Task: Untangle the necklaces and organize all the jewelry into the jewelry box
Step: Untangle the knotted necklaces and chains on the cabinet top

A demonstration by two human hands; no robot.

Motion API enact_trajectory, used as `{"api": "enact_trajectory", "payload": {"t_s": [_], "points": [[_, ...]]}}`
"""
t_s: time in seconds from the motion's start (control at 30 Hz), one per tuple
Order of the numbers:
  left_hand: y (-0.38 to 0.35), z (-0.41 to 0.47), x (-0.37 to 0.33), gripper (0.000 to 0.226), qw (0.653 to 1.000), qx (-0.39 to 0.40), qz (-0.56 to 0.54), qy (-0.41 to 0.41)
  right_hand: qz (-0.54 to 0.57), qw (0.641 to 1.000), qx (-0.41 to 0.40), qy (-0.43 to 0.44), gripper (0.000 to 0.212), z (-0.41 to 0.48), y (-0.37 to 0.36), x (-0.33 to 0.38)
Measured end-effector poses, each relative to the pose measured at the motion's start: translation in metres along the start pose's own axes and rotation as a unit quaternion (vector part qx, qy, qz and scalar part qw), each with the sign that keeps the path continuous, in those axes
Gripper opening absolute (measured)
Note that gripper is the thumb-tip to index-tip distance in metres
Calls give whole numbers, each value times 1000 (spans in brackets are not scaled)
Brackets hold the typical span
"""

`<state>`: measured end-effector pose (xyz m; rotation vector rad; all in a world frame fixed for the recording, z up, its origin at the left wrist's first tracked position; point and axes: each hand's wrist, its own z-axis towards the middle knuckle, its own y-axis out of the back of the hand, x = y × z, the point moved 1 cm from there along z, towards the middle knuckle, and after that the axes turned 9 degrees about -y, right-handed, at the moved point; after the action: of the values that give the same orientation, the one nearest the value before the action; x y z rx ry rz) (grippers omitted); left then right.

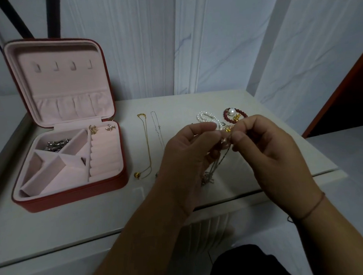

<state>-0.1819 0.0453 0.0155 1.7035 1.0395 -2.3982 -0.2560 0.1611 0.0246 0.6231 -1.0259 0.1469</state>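
My left hand (188,156) and my right hand (268,153) are raised over the table and both pinch a tangled silver necklace (215,167), whose chain hangs down between them to the table. A gold necklace (146,143) with a round pendant lies stretched out on the table. Beside it lies a thin silver necklace (157,128), its lower end hidden behind my left hand. The red jewelry box (73,186) stands open at the left with a pink lining. It holds silver pieces in one compartment (55,144) and two small earrings (101,128) at the back.
A white pearl bracelet (207,117) and a dark red bead bracelet (235,113) with a large pearl lie behind my hands, with small gold pieces (229,129) partly hidden. The white table edge (233,206) runs in front. White curtains hang behind.
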Motion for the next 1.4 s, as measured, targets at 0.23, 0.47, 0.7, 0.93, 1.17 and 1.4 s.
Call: {"api": "enact_trajectory", "payload": {"t_s": [0.23, 0.47, 0.7, 0.93, 1.17, 1.4], "points": [[-3, -2, -2, 28, 999, 37, 10, 23, -14, 1000, -14, 18, 22, 2, -1, -4], [1, -2, -4, 20, 997, 21, 65, 27, 26, 1000, 3, -1, 23, 2, -2, -8], [0, -2, -7, 18, 997, -15, -32, 71, 13, 1000, 26, 6, 20, 1, -3, -6], [0, -3, -7, 18, 994, -31, -34, 103, 34, 999, -15, 17, 18, 2, -2, -5], [2, -3, -12, 13, 964, 71, 256, -19, 43, 999, -10, -13, 22, 1, -3, -6], [7, -4, -9, 15, 970, 57, 237, 13, 142, 988, 6, -56, 10, 1, -1, -5]]}}
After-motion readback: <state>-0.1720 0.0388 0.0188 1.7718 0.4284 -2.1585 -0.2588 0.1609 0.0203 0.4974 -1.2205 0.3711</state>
